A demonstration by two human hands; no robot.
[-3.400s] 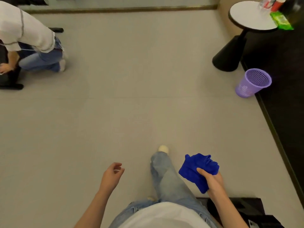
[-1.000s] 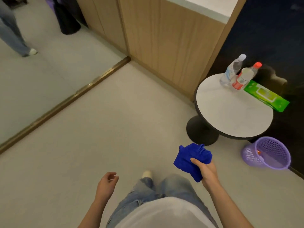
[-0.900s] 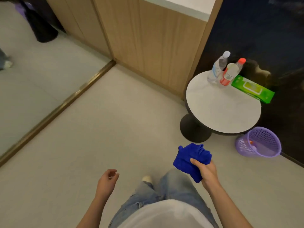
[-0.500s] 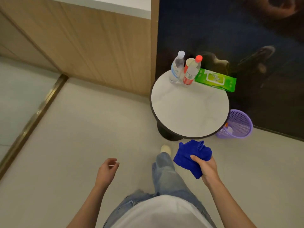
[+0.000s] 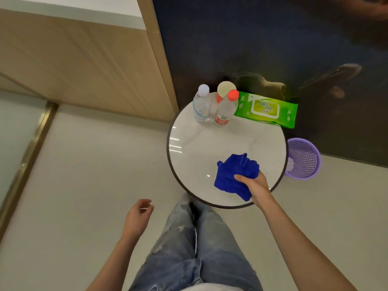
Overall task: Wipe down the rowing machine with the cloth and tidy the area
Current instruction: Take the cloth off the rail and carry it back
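Note:
My right hand (image 5: 255, 186) grips a crumpled blue cloth (image 5: 234, 175) and holds it over the near part of a round white table (image 5: 195, 148) with a dark rim. Whether the cloth touches the tabletop I cannot tell. My left hand (image 5: 137, 218) hangs at my side over the floor, fingers loosely curled, holding nothing. The rowing machine is out of view.
At the table's far edge stand two clear bottles, one white-capped (image 5: 201, 103) and one red-capped (image 5: 227, 108), a paper cup (image 5: 225, 90) and a green wipes pack (image 5: 266, 108). A purple mesh bin (image 5: 303, 158) sits on the floor right of the table. Wood panelling (image 5: 84, 66) and a dark wall (image 5: 262, 38) stand behind.
I have walked up to the round table. My right hand has carried the blue cloth from beside my leg to above the tabletop. My left hand stays empty at my side.

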